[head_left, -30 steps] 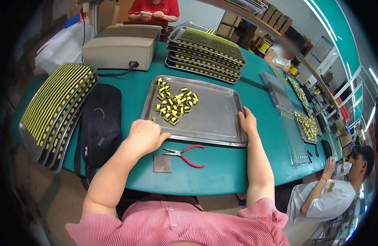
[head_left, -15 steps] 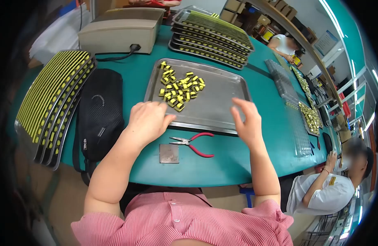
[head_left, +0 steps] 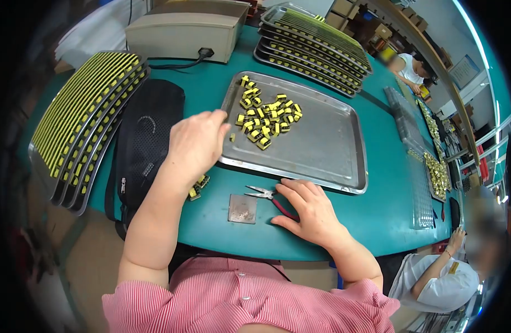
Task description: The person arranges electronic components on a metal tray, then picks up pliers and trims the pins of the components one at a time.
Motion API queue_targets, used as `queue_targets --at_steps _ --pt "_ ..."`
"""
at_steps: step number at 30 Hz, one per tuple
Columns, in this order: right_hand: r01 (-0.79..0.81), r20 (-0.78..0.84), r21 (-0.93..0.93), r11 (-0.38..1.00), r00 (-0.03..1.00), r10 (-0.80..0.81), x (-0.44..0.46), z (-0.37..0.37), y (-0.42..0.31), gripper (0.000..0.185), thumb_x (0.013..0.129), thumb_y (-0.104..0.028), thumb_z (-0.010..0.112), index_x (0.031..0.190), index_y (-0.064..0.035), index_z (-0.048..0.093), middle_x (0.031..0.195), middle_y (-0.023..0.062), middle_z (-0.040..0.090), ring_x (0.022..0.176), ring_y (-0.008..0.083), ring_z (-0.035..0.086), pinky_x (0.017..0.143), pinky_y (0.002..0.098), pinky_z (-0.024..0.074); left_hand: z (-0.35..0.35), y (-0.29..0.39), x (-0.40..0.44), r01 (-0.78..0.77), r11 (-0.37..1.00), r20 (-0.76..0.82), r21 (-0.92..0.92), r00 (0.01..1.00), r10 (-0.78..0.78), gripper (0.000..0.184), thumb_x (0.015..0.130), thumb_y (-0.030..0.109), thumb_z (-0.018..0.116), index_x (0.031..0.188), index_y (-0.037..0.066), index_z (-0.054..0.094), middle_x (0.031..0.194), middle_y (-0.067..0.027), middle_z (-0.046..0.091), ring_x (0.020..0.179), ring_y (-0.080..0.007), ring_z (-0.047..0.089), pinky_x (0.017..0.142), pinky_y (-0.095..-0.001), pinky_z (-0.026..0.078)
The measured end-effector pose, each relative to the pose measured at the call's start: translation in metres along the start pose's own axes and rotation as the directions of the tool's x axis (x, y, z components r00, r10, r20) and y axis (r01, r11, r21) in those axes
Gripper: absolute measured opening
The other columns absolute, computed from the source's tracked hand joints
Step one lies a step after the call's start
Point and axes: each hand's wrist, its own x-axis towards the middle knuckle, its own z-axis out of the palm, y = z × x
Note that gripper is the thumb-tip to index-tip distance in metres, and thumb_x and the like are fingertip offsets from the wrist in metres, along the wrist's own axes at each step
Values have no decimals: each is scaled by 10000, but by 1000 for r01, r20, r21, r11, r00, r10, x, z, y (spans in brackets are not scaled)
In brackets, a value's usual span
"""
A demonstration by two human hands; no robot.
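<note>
My left hand (head_left: 197, 141) is at the left rim of the metal tray (head_left: 316, 150), its fingers curled and their tips mostly hidden. Inside the tray lies a loose heap of small yellow-and-black parts (head_left: 269, 117), with a single yellow piece near my left fingers. A few similar parts (head_left: 199, 187) rest on the table beside my left forearm. In front of the tray, my right hand (head_left: 308, 213) reaches over the red-handled pliers (head_left: 261, 192), thumb and fingers apart around the handles. Left of the pliers lies a square metal plate (head_left: 242, 208).
Stacked trays of yellow-and-black parts stand at the left (head_left: 89, 122) and at the back (head_left: 314, 50). A black bag (head_left: 150, 133) lies left of my left arm, a beige box (head_left: 183, 30) behind it. Two people sit at the right, near clear plastic trays (head_left: 422, 194).
My right hand has come down from the tray's right side to the pliers. My left hand has shifted slightly up along the tray's left rim. The whole view has shifted.
</note>
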Motion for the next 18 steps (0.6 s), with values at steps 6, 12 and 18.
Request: queue_targets --at_steps 6,12,18 --pt "-23 40 -115 993 999 28 -7 6 0 578 741 -341 692 1201 -36 521 1201 176 512 1138 327 474 917 418 409 5 -4 3 27 999 13 -42 1000 -26 221 820 161 599 990 22 619 845 -148 646 781 -330 622 673 -397 490" --pt "4 56 -89 996 998 1 -7 5 3 531 743 -300 692 1195 -65 543 1166 181 516 1075 334 492 890 414 419 10 1 -1 0 999 40 -43 999 2 248 810 170 615 1010 24 614 836 -134 651 773 -318 627 673 -391 493" --pt "-103 -46 -93 990 994 99 -9 3 4 344 759 -193 637 1051 -15 605 879 141 569 855 295 544 750 404 469 15 5 -1 -101 988 14 -116 995 103 238 771 153 654 951 6 605 823 -137 636 777 -309 613 676 -385 485"
